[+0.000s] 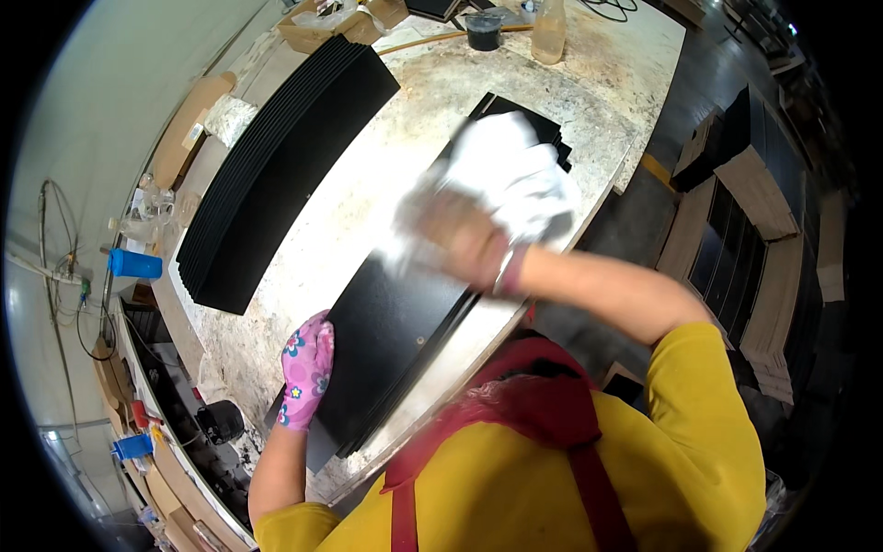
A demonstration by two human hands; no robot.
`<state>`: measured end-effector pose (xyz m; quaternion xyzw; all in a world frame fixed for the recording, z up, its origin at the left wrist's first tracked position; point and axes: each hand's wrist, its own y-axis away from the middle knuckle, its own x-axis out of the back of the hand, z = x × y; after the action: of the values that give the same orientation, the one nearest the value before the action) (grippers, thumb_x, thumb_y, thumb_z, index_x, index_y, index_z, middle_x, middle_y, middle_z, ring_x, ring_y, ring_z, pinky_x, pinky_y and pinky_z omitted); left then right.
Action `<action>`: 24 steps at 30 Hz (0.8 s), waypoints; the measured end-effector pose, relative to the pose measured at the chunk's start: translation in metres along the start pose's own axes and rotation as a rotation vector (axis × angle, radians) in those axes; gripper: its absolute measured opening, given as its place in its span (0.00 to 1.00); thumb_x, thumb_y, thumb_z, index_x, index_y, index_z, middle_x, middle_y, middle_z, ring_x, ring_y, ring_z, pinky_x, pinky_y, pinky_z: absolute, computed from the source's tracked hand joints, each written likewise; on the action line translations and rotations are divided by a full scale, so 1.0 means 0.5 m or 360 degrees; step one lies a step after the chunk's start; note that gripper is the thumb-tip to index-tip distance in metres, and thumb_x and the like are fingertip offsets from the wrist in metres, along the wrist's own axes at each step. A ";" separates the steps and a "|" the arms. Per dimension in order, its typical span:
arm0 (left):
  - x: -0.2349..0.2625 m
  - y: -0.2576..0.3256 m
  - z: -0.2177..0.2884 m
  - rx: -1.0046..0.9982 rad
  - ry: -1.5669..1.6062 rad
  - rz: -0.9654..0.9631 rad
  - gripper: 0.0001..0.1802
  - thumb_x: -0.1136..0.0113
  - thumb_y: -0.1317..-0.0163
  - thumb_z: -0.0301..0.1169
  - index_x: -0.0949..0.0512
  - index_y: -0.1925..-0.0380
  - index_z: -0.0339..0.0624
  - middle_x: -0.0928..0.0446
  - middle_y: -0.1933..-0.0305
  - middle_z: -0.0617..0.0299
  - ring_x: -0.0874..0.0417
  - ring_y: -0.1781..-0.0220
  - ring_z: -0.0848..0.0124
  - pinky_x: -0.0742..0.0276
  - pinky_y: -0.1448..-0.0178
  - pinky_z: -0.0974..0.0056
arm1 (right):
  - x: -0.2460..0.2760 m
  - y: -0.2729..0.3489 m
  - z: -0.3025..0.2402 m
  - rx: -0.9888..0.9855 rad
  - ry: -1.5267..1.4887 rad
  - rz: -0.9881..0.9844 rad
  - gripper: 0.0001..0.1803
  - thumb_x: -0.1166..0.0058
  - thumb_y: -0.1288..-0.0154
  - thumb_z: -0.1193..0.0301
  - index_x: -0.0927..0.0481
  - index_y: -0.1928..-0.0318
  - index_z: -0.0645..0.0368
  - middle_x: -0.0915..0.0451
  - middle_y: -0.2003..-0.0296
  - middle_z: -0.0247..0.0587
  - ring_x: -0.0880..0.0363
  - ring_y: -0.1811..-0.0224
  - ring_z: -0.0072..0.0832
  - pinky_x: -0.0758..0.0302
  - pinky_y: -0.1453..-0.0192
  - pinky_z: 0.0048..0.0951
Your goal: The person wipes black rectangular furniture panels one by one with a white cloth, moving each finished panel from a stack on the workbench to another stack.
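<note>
Black boards lie stacked along the near edge of the white table; the gloved left hand rests against their side, its grip impossible to tell, while the blurred right hand clutches a white cloth over them. By the wall-side edge, an open cardboard box holds crumpled plastic; toward the far edge stand a small tub with dark contents and a bottle of cloudy liquid.

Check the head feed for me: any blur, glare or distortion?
Head view: right hand and white cloth smeared, likely by motion; head view: gloved left hand fairly crisp; head view: worktable washed out centrally; head view: straight edges bowed, corners black.
</note>
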<state>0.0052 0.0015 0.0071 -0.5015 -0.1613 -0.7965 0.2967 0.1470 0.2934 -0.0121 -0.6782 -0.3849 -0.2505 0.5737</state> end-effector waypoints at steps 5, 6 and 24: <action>0.019 0.014 -0.043 0.0026 0.0295 -0.0109 0.20 0.57 0.27 0.38 0.27 0.42 0.41 0.22 0.46 0.50 0.22 0.43 0.54 0.27 0.40 0.57 | -0.018 -0.006 -0.227 0.0483 -0.0805 -0.0644 0.29 0.44 0.37 0.52 0.26 0.40 0.52 0.30 0.38 0.49 0.33 0.34 0.46 0.39 0.29 0.45; 0.023 0.006 -0.038 0.0055 0.0260 -0.0110 0.19 0.55 0.27 0.39 0.27 0.42 0.42 0.22 0.46 0.50 0.22 0.43 0.53 0.28 0.40 0.56 | -0.019 -0.007 -0.188 0.0443 -0.0750 -0.0615 0.29 0.45 0.36 0.53 0.27 0.40 0.54 0.29 0.38 0.49 0.33 0.34 0.46 0.39 0.29 0.43; 0.052 0.248 -0.220 0.0671 0.2790 0.0877 0.51 0.81 0.36 0.71 0.52 0.27 0.41 0.45 0.26 0.45 0.44 0.26 0.49 0.52 0.23 0.47 | -0.170 -0.118 -0.538 0.1033 -0.0702 -0.0703 0.26 0.43 0.40 0.60 0.26 0.42 0.53 0.30 0.39 0.45 0.34 0.35 0.46 0.35 0.35 0.47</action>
<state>-0.0018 -0.1634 -0.0235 0.3200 0.1030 -0.7460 0.5749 0.0774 0.0150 0.0144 -0.4018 -0.6922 -0.0827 0.5937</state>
